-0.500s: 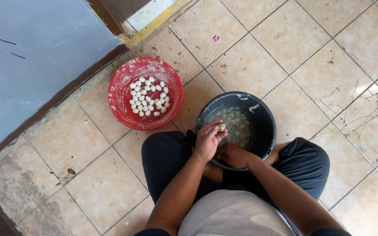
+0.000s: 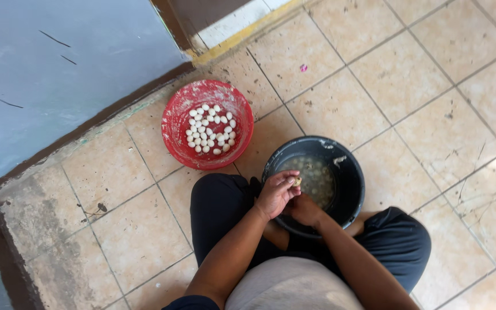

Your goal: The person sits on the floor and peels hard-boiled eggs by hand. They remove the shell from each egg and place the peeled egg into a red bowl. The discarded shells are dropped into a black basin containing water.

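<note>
Floor (image 2: pixel 431 86): beige tiles, stained, cracked at right. Wall (image 2: pixel 58 74): blue-grey, brown base. Yellow sill (image 2: pixel 248 31) stood at top.

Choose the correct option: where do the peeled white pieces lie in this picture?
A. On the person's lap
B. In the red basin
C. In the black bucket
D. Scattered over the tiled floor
B: the white pieces sit heaped inside the red basin, left of the black bucket.

Left hand (image 2: pixel 275 194) pinching a small egg (image 2: pixel 297 181) over the near rim of the bucket (image 2: pixel 351 172), right hand (image 2: pixel 304 210) touching just beneath it; basket (image 2: pixel 174 123) of eggs (image 2: pixel 209 130) lies well left and beyond, on the floor (image 2: pixel 409 74).
</note>
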